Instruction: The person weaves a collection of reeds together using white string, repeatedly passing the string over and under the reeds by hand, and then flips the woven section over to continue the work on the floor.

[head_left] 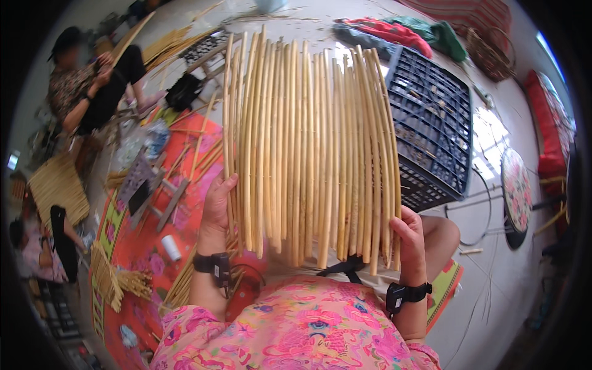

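A mat of pale yellow reed stalks (311, 154), laid side by side with uneven ends, is held up in front of me. Faint cross lines run over the stalks, as if they are threaded together. My left hand (217, 197) grips the mat's left edge near its lower end, thumb on the front. On the opposite edge my right hand (409, 237) holds on at about the same height, thumb in front too. The fingers of both hands are mostly hidden behind the stalks.
A dark blue plastic crate (431, 117) stands beyond the mat at the right. Leftward, a red floral floor mat (145, 308) carries a reed bundle (111, 277), a white cup (171, 248) and a small wooden stool (154, 191). Another person (92, 86) sits at far left, holding a strip.
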A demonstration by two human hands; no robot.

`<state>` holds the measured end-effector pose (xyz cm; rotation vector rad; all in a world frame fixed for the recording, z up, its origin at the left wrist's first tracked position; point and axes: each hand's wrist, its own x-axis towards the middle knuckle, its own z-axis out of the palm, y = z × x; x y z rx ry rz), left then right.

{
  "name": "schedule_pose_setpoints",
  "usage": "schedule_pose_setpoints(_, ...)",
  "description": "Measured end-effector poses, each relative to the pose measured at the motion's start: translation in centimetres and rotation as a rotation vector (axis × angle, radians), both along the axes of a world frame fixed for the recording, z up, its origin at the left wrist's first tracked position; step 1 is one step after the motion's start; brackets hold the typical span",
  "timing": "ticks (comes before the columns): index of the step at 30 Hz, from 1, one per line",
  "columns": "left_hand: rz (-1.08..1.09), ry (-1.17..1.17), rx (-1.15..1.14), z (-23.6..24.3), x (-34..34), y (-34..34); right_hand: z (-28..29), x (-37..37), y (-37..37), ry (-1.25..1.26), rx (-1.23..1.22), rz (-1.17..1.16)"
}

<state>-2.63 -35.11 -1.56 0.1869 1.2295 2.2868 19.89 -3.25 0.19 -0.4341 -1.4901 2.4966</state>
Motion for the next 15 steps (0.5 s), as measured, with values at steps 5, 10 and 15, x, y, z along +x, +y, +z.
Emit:
schedule_pose_setpoints(5, 0.213, 0.004, -0.041, -0.7, -0.1, -7.5, -0.6, -5.9, -4.4, -0.076, -0.037, 0.239)
schedule_pose_setpoints(10, 0.150, -0.126, -0.183, -2.5, -2.9, -12.9, -1.8, -10.8, -9.9, -0.182, -0.123, 0.364)
schedule_pose_setpoints(15, 0.092, -0.078, -0.405, -4.6, -6.9, -17.0, -4.9, -14.7, -14.7, -0.225, 0.116, 0.374)
